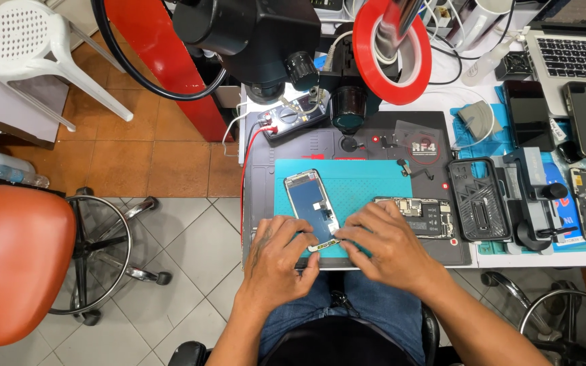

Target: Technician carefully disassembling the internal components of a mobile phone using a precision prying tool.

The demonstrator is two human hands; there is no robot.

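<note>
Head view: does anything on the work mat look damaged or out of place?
The phone beside the right hand lies open, its inner parts bare. Its detached screen lies askew on the teal mat, under both hands' fingertips. Nothing looks spilled.

phone screen panel [312, 207], flat on teal mat [367, 179] — tilted

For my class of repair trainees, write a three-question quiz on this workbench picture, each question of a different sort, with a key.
1. True or false: the detached phone screen panel lies on the teal work mat.
2. Which hand touches the panel's lower end? A) left hand only B) right hand only C) both
3. Fill in: the opened phone body with bare circuit board lies to the panel's ____.

Key: 1 true; 2 C; 3 right.
</note>
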